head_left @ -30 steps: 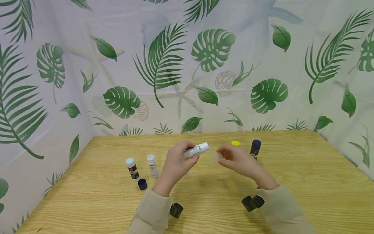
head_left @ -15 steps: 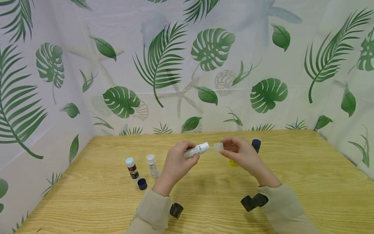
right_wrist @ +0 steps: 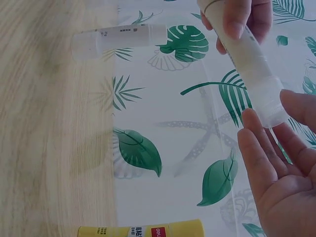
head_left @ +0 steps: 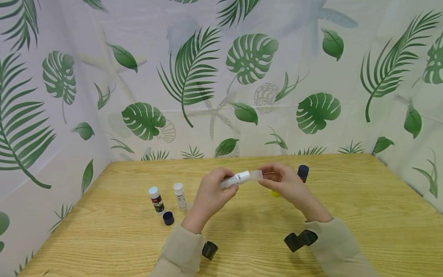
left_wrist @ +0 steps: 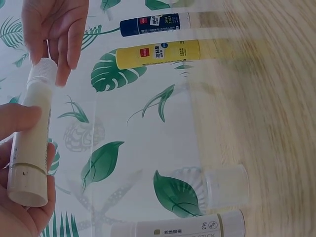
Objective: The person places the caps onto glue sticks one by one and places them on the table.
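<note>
Head view: the left hand (head_left: 211, 194) grips a white glue stick (head_left: 238, 178) above the tabletop (head_left: 249, 246), its fingers (head_left: 226, 172) and thumb curled round the barrel, so that the tube slants up toward the right hand (head_left: 286, 184). The right hand pinches a translucent cap (head_left: 256, 176) between thumb and fingers, the gap no wider than the cap itself. The cap meets the far end of the tube, in line with it; how far it sits over the end cannot be told. In the left wrist view the cap shows fine ribs round its side.

On the tabletop, to the left of the hands, a black-labelled stick (head_left: 157, 201) with a pale top stands upright, a dark blue cap (head_left: 168, 218) just beside it. Next to these stands a second white stick (head_left: 180, 196), with a clear cap (left_wrist: 227, 186) close by in the left wrist view. Behind the right hand a yellow glue stick (left_wrist: 158, 53) and a navy glue stick (left_wrist: 153, 23) stand upright side by side, both partly hidden in the head view. A white cloth (head_left: 214, 77) printed with green leaves hangs behind the tabletop.
</note>
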A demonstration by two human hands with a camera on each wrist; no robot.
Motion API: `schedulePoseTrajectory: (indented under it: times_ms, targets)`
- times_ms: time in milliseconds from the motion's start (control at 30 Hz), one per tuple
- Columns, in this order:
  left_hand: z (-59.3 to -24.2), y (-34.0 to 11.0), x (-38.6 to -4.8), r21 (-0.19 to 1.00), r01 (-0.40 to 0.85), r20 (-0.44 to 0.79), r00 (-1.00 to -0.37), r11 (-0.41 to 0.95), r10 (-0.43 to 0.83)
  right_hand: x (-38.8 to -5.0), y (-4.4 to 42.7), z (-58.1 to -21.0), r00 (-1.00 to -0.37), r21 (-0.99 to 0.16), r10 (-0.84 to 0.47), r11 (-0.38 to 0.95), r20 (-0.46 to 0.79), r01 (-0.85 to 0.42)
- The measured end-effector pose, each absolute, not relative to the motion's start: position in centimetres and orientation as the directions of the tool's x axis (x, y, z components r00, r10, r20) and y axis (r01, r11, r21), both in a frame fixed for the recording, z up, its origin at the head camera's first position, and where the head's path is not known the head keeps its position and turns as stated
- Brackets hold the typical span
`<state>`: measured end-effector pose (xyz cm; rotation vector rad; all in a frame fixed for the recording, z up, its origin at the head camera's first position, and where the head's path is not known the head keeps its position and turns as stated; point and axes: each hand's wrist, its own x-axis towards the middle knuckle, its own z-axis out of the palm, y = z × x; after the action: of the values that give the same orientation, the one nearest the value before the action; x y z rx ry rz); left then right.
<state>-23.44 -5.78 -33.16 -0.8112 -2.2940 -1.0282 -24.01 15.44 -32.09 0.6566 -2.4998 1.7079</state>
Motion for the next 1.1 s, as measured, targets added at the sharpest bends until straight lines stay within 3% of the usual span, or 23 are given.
schedulePoseTrajectory:
  times_ms: [1100]
  targets:
    - [-32.95,-5.6,-23.09,0.478,0.68,0.592,-0.717,0.556,0.368,-23.95,15.29,-32.2,-0.889,-0.873,-0.355,0.283,0.289,-0.397]
